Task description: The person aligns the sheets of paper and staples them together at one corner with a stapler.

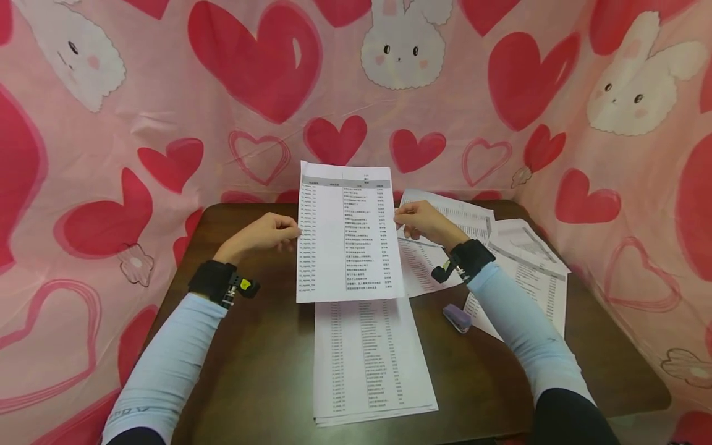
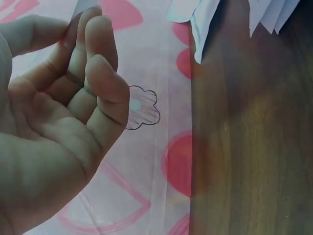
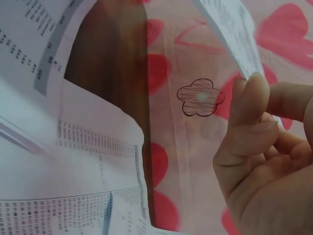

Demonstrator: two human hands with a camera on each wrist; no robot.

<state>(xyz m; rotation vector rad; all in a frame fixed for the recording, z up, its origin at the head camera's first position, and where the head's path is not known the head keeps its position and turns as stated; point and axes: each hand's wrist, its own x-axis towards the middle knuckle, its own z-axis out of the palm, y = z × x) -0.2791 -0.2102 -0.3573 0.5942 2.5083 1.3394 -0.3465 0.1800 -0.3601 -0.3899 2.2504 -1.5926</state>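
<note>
Between my two hands a printed sheet of paper (image 1: 349, 241) stands raised above the table, its text facing me. My left hand (image 1: 266, 233) pinches its left edge; in the left wrist view the thumb and fingertips of that hand (image 2: 63, 93) meet on a sliver of the paper. On the opposite edge my right hand (image 1: 425, 221) pinches the sheet, and the right wrist view shows this hand (image 3: 269, 142) with thumb and forefinger on the paper edge (image 3: 237, 41). Below the raised sheet lies a stack of printed sheets (image 1: 369, 364), partly hidden by it.
A purple stapler (image 1: 457, 317) lies right of the stack. Farther right, loose printed sheets (image 1: 528, 272) overlap on the brown table (image 1: 250, 352), partly under my right forearm. A pink curtain with hearts (image 1: 334, 80) hangs behind the table.
</note>
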